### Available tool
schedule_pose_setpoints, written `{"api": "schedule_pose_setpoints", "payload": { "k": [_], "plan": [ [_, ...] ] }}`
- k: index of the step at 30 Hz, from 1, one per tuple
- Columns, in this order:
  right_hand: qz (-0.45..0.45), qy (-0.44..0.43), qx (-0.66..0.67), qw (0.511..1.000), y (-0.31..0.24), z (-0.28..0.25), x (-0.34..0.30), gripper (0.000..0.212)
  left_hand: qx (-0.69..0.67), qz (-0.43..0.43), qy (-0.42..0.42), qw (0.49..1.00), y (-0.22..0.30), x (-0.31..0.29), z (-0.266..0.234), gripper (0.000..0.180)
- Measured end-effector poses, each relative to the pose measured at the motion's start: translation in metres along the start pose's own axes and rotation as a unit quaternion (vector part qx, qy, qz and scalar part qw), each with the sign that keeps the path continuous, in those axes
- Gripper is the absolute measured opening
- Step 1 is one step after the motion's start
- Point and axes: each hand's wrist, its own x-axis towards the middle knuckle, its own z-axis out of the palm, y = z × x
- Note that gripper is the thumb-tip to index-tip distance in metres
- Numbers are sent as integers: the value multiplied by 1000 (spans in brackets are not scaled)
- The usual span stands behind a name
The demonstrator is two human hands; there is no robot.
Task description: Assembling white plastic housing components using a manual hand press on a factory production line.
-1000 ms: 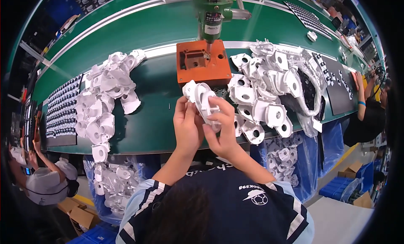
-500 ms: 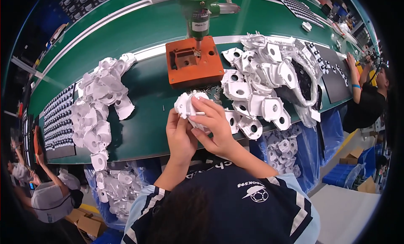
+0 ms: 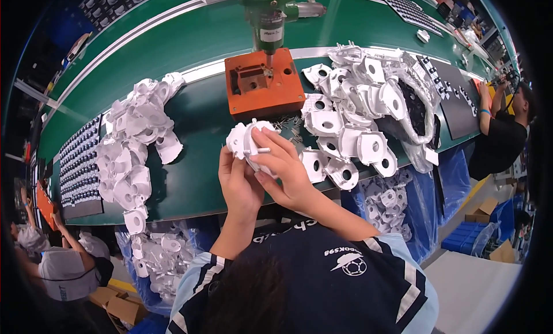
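Both my hands hold a white plastic housing (image 3: 246,139) just in front of the orange fixture block. My left hand (image 3: 237,181) grips it from the left and below, the fingers mostly behind it. Across its right side lie the bent fingers of my right hand (image 3: 282,167), with the thumb underneath. A short white peg sticks out of the housing between the right fingers. Behind it, the orange fixture block (image 3: 262,102) has a recessed pocket, and the green press (image 3: 269,31) stands over it with its tip lowered near the pocket. Small metal pins (image 3: 294,126) lie scattered beside the block.
White shell parts (image 3: 138,115) are heaped at the left, and housings with round holes (image 3: 345,121) at the right. A tray of small dark parts (image 3: 83,161) lies far left. Below the table edge hang blue-lined bins (image 3: 164,265) of white parts. Co-workers (image 3: 507,126) work at both sides.
My hands and the housing have shifted slightly left and up, and the housing has turned a little. A co-worker's orange piece at the left has come further into view.
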Motion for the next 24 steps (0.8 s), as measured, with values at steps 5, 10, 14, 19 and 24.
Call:
{"api": "schedule_pose_setpoints", "payload": {
  "k": [5,10,14,19,24],
  "plan": [
    [35,-13,69,997,-6,-10,11,37,55,30,-44,997,9,7,-3,19],
    [-23,18,-32,999,4,10,-4,40,96,-6,-18,995,0,3,0,35],
    [-28,29,-79,996,2,8,1,41,71,17,-24,997,-5,-2,6,29],
    [-1,16,-193,981,1,-4,14,49,72,-49,-66,994,-8,0,-2,28],
    [68,-57,67,994,-8,-56,10,51,189,41,-121,974,3,29,-3,20]
  ]
}}
